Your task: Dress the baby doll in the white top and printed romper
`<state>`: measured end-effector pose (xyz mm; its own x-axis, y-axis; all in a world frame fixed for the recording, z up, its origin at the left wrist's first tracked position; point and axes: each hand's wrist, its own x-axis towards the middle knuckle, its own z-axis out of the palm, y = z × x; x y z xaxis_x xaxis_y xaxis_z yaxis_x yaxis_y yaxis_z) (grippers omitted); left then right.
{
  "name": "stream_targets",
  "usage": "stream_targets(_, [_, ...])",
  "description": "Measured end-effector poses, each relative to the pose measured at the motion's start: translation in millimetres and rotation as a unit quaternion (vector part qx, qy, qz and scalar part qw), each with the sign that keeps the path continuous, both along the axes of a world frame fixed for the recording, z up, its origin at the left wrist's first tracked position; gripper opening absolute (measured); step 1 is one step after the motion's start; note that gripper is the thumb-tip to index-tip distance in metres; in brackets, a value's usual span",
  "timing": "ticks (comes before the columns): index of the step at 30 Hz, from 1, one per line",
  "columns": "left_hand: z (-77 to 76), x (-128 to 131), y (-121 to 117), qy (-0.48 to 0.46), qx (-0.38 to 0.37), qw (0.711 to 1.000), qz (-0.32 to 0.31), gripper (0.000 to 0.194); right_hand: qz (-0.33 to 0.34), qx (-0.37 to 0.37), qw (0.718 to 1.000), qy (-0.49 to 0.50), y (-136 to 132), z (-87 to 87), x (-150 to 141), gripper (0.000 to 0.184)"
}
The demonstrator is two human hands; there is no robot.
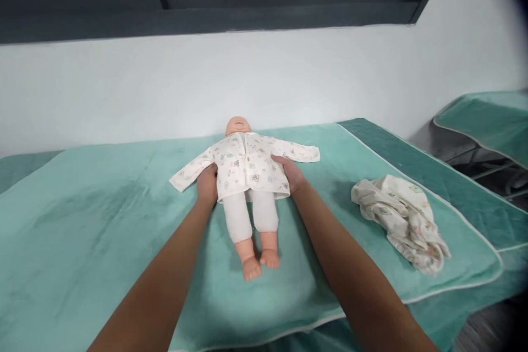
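Observation:
A baby doll [269, 214] lies on its back, its head toward the wall and its bare feet toward me. It wears a white long-sleeved baby shirt [247, 162] with small printed figures, its front panels meeting down the middle and both sleeves spread outward. Below the hem show white cloth legs. My left hand [207, 182] is closed at the doll's side under the left sleeve, its fingers partly hidden. Opposite it, my right hand [292, 173] grips the other side, thumb on top of the shirt and fingers hidden beneath.
A crumpled white printed cloth [400, 220] lies to the right on the green padded mat [103, 242]. Behind the mat rises a white wall [165, 88] below a dark-framed barred window [264, 8]. Another green-covered surface [487, 121] stands at the far right.

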<state>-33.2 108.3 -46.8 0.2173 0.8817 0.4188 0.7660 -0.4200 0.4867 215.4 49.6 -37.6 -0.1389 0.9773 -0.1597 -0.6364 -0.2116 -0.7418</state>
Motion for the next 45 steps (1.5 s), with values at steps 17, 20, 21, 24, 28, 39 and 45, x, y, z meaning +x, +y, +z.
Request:
stream_targets(17, [-3.5, -22, -116, 0.024, -0.032, 0.999, -0.033, 0.038, -0.074, 0.05, 0.995, 0.039, -212, -15.9, -32, 0.029])
stream_targets(20, [-3.7, -21, -115, 0.022, -0.02, 0.999, -0.018, 0.031, -0.128, 0.034, 0.985, -0.111, -248, -16.5, -14, 0.036])
stream_targets(21, [-3.8, -21, -115, 0.017, -0.019, 1.0, -0.016, 0.031, -0.158, 0.042, 0.966, -0.2, -259, -16.6, -3, 0.037])
stream_targets(24, [-3.5, -24, -118, -0.002, -0.018, 1.0, -0.01, 0.032, -0.268, 0.103, 0.797, -0.531, -292, -19.0, 45, 0.034])
stream_targets(28, [-1.6, -27, -124, -0.019, -0.017, 1.0, 0.006, 0.03, -0.318, 0.077, 0.47, -0.819, -323, -26.9, 109, 0.033])
stream_targets(39, [12.3, -30, -167, -0.042, -0.095, 0.994, 0.011, 0.027, -0.196, 0.041, 0.48, -0.854, -291, 8.9, 130, 0.025])
stream_targets(45, [96.5, -16, -215, -0.076, -0.155, 0.98, -0.099, 0.05, -0.164, 0.173, 0.809, -0.537, -266, 109.4, 31, 0.034])
